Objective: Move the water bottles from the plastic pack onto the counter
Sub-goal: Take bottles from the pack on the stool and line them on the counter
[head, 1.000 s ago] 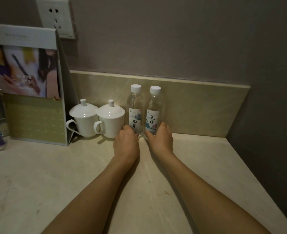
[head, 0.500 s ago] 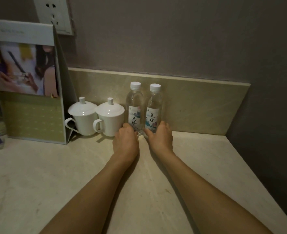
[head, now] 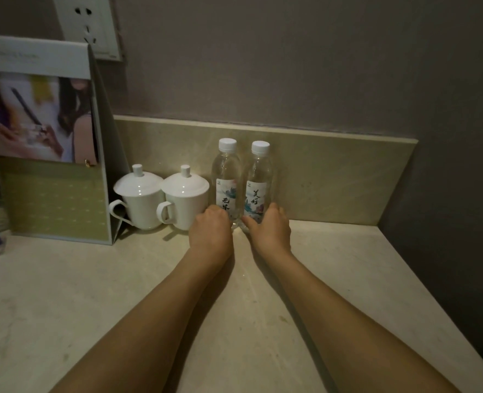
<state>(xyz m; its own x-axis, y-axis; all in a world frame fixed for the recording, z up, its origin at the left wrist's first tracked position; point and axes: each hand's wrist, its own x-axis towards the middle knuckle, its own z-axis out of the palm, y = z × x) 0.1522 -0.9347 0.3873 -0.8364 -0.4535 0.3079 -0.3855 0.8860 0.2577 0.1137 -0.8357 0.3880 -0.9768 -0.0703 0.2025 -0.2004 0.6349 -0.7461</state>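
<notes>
Water bottles, left bottle [head: 225, 177] and right bottle [head: 258, 180], stand upright on the counter [head: 121, 279], each clasped low by a grip, left hand [head: 210, 231], right hand [head: 271, 229]; uneven release could topple either into the lidded cups [head: 161, 199] just left.

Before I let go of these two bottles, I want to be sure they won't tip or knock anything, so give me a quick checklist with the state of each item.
1. Both bottles upright: left bottle and right bottle stand vertical. Ok.
2. Caps on: white caps on both. Ok.
3. Bases flat on the counter: hidden by the left hand and right hand. Cannot tell.
4. Clearance from the nearer lidded cup: left bottle stands very close; contact unclear. Cannot tell.
5. Room behind: backsplash right behind the bottles. Ok.
6. Plastic pack emptied: no pack in view. Cannot tell.
</notes>
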